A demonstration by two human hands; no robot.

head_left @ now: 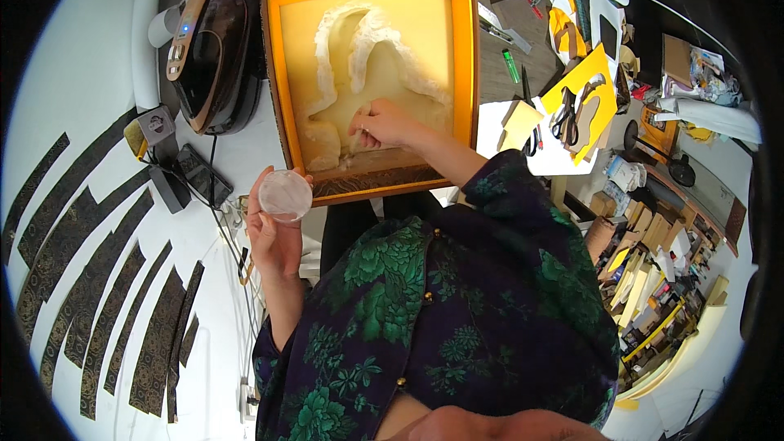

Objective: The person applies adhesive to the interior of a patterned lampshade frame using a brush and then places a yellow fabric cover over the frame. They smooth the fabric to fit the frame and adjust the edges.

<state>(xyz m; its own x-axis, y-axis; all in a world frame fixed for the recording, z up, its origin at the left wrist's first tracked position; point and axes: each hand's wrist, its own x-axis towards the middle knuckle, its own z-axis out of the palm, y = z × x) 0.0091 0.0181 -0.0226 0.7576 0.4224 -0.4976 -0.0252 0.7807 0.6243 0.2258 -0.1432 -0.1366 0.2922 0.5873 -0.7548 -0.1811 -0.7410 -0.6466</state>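
Orange-lined framed tray (pixel 465 73) straight ahead of the torso, near-square in view – no clear long axis. White ridges (pixel 371 30) formed inside, arching away from the person; far panel (pixel 425 16) bare yellow, can't tell what's left. Left hand (pixel 278 237) curled round a clear dish (pixel 285 196). Right hand (pixel 382 124) low in the tray, fingers bunched narrow – can't tell if gripping.

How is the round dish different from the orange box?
The dish is round, but the box has four sides. The dish is much smaller than the box. The dish looks whitish, while the box has orange inner walls and a brown rim. Both have a hand at them: the left hand holds the dish, and the right hand reaches into the box.
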